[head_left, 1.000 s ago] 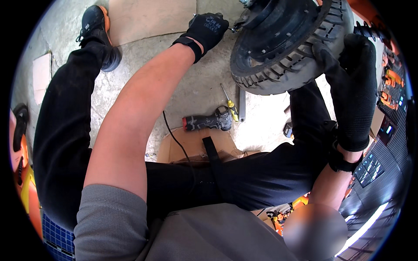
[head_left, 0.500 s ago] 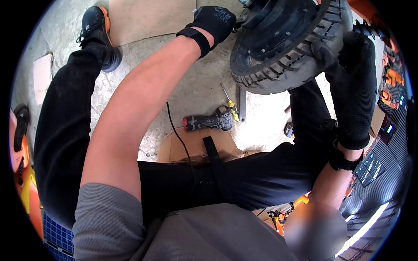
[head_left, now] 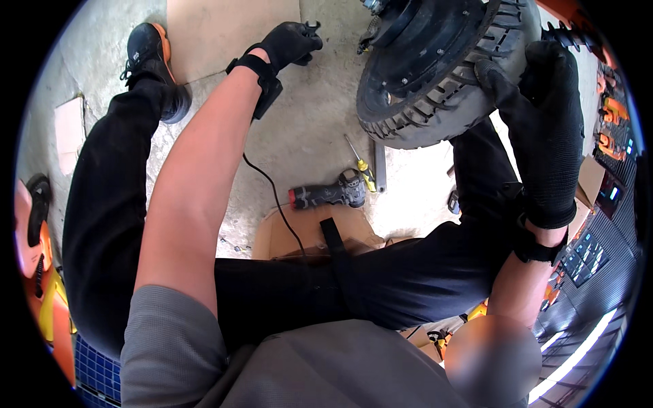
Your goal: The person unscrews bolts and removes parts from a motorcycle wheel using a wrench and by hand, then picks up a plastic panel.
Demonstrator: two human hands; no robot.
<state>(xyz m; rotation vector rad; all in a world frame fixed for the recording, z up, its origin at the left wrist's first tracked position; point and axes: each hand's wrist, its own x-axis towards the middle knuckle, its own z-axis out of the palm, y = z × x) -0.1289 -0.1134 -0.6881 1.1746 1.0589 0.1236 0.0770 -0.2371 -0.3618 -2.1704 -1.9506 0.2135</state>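
Head view: power drill [head_left: 326, 194] and screwdriver [head_left: 359, 163] lie below tyre [head_left: 449, 102].

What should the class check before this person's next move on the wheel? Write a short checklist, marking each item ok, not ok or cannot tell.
1. Right hand steadies the wheel at its tyre: ok.
2. Both hands gloved: ok.
3. Left hand touches the wheel: not ok, apart from it.
4. What the left hand grips: cannot tell, small dark item.
5. Power driver within reach on the floor: ok.
6. Screwdriver lies beside it: ok.
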